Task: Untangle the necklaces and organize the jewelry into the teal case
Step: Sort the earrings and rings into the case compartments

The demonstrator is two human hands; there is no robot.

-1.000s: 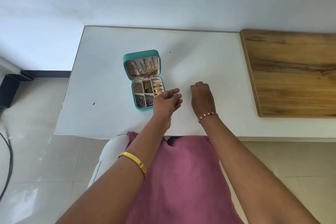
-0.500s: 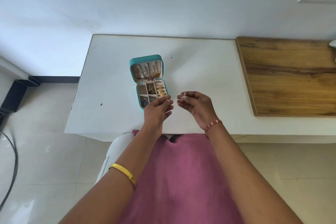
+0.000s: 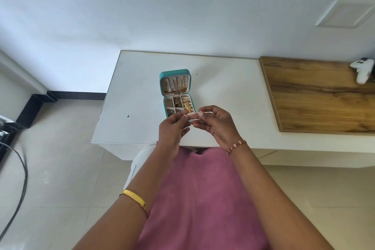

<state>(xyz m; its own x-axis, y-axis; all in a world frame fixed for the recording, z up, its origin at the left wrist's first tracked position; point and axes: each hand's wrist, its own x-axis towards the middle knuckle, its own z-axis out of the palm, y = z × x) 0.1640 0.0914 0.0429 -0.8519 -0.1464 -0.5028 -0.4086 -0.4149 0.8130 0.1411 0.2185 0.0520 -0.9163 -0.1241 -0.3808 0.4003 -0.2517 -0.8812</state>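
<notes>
The teal case [image 3: 175,72] lies open on the white table [image 3: 223,87], its lid flat toward the wall with thin chains hanging inside and gold pieces in the small compartments. Just in front of the case, both hands are raised above the table edge. My left hand [image 3: 172,128] and my right hand [image 3: 217,124] pinch a thin gold chain [image 3: 196,119] between their fingertips; it is very fine and mostly hidden by the fingers.
A wooden board [image 3: 320,95] covers the table's right part, with a white controller-like object [image 3: 363,70] at its far edge. A black cable [image 3: 20,184] lies on the tiled floor at left. My pink-clothed lap [image 3: 203,199] is below the table edge.
My right hand lifted off the table and turned palm up. Both hands came together in front of the case with the thin chain held between them.
</notes>
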